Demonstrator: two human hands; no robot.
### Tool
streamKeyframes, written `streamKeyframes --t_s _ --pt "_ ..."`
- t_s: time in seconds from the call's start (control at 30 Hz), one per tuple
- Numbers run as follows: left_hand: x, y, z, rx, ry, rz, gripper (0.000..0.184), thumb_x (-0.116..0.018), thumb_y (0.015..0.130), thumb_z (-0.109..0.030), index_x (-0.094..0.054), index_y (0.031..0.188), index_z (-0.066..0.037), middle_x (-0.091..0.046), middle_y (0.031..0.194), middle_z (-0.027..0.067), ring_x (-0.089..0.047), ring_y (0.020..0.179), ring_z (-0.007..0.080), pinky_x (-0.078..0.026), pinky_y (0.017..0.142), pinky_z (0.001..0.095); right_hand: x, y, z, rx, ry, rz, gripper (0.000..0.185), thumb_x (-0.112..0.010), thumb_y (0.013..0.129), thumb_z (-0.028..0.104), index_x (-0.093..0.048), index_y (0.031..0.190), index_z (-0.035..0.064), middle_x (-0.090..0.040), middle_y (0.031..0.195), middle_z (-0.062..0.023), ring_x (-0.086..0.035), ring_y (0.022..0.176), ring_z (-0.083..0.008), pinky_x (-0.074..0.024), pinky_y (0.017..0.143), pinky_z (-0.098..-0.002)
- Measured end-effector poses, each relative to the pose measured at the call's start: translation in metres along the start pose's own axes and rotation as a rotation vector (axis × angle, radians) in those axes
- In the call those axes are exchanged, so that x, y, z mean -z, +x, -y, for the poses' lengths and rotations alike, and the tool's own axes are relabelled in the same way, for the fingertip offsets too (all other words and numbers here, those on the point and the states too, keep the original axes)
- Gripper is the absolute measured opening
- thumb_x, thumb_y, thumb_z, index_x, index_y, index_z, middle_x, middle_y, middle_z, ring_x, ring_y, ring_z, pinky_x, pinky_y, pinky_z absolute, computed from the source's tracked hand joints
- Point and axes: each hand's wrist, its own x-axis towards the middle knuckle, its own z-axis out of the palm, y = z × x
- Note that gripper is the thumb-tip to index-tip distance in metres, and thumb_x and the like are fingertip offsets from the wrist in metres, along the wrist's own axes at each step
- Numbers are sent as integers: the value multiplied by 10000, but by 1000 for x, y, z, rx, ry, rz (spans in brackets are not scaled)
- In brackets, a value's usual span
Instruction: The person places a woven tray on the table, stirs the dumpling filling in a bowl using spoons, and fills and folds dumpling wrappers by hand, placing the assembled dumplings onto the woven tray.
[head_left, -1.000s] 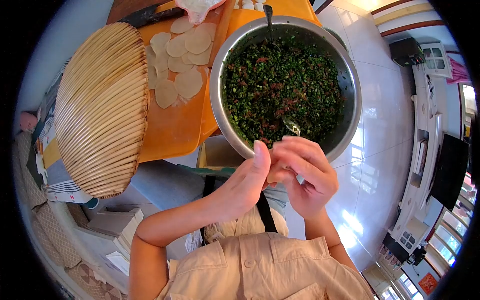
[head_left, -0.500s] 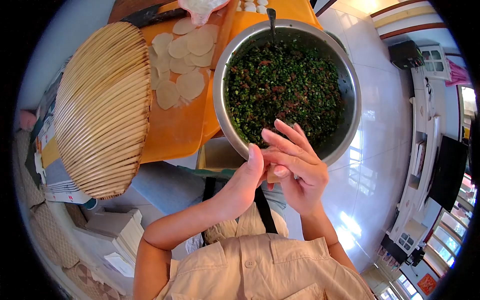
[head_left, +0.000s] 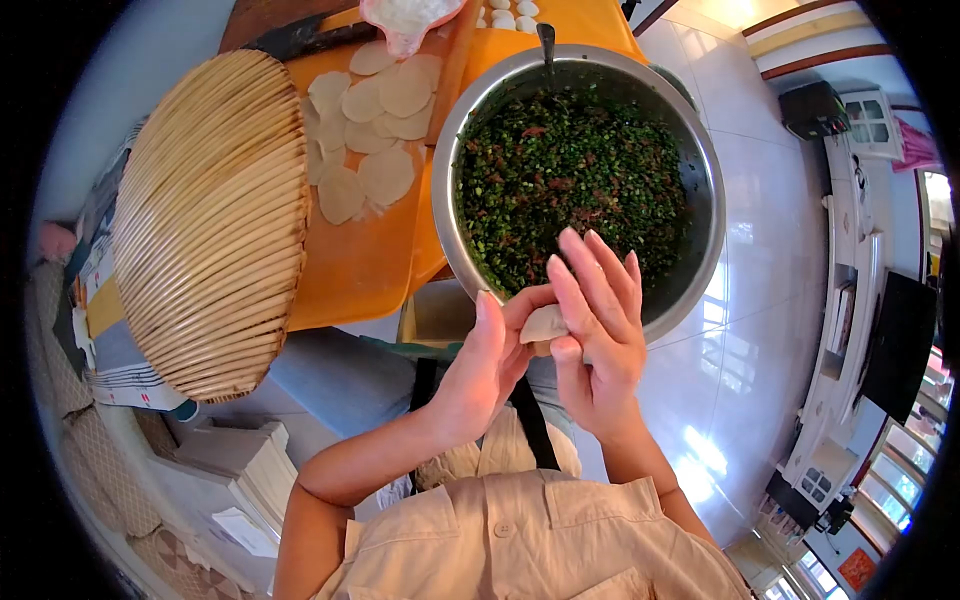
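Observation:
Between my two hands, at the near rim of a steel bowl (head_left: 447,240), is a folded dough wrapper (head_left: 543,325). My left hand (head_left: 478,365) has its fingers curled around the wrapper's left side, thumb pointing up. My right hand (head_left: 603,345) pinches the wrapper's right edge with the thumb, while its other fingers stretch up over the bowl. Chopped green and reddish filling (head_left: 570,180) fills much of the bowl, and a spoon handle (head_left: 547,45) leans on its far rim. Flat round wrappers (head_left: 386,176) lie on the orange board (head_left: 355,275) to the left.
A round tray of woven stalks (head_left: 210,230) stands at the left. Behind the wrappers are a dish of white flour (head_left: 410,14), a knife (head_left: 310,38), a wooden rolling pin (head_left: 452,75) and several small dough pieces (head_left: 515,15). Tiled floor (head_left: 720,370) lies at the right.
The folded wrapper has come into clearer view between my hands. My right hand's fingers have spread and risen over the bowl. In view, the bowl and board have shifted slightly right and down.

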Motion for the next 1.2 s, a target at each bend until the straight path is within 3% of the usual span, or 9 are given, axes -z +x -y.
streamKeyframes --t_s 0.07,0.33,0.53,0.63,0.67,0.8,0.83,0.97,1.2 --pt "-1 -1 2 2 -27 -36 702 -120 914 -583 -324 1310 -41 -444 1225 48 -418 1151 134 -290 997 312 2 4 0 58 -60 -5 332 -508 869 277 -602 1150 127 -535 1258 -28 -438 1217 -285 -150 1053 -504" --pt "7 3 -7 39 -188 7 627 -172 941 -534 -306 1324 -56 -440 1247 48 -425 1153 128 -307 999 320 4 8 4 -111 132 -5 464 -486 896 314 -472 1275 47 -425 1346 -138 -391 1249 -333 -181 1029 -528" --pt "3 5 -4 16 -248 -103 662 -201 932 -545 -328 1318 -23 -476 1243 81 -454 1151 187 -316 1003 354 4 4 -6 -47 -85 157 459 -481 906 243 -427 1300 13 -446 1330 -135 -406 1235 -339 -200 1038 -499" --pt "5 6 -8 -1 -224 -89 677 -191 929 -553 -311 1333 -23 -474 1246 82 -448 1157 186 -311 1004 350 1 12 -1 -68 92 26 459 -551 868 204 -451 1284 35 -493 1282 -138 -408 1231 -332 -320 992 -451" --pt "9 7 -8 -2 -200 -63 694 -186 925 -562 -294 1346 -21 -466 1258 86 -438 1169 186 -305 1007 349 6 15 10 -144 236 9 509 -623 814 135 -450 1282 36 -536 1224 -144 -463 1181 -322 -438 892 -381" --pt "12 8 -9 -15 -41 -92 778 -164 903 -609 -190 1399 -9 -373 1355 107 -368 1235 194 -251 1037 346 5 18 -1 -118 122 158 502 -673 761 35 -491 1227 1 -583 1154 -131 -586 1013 -271 -492 817 -328" --pt "16 8 -10 -30 24 -21 828 -160 875 -654 -93 1425 -38 -239 1443 117 -295 1288 220 -191 1064 364 3 22 -5 -95 103 182 486 -675 760 26 -503 1214 -3 -590 1145 -123 -605 981 -253 -491 823 -325" --pt "23 3 -21 -198 85 -71 811 -184 854 -681 -62 1439 -132 -148 1483 111 -252 1319 269 -158 1072 407 -2 43 -11 -382 839 166 391 -646 791 13 -522 1160 -31 -600 1098 -127 -589 974 -167 -492 834 -294" --pt "60 -1 -29 -287 -74 -161 537 -278 937 -482 -332 1300 -90 -439 1294 145 -511 1087 269 -352 934 390 -19 120 -21 -425 1112 404 410 -628 837 180 -501 1166 -29 -620 1032 -124 -613 907 -170 -515 744 -268"
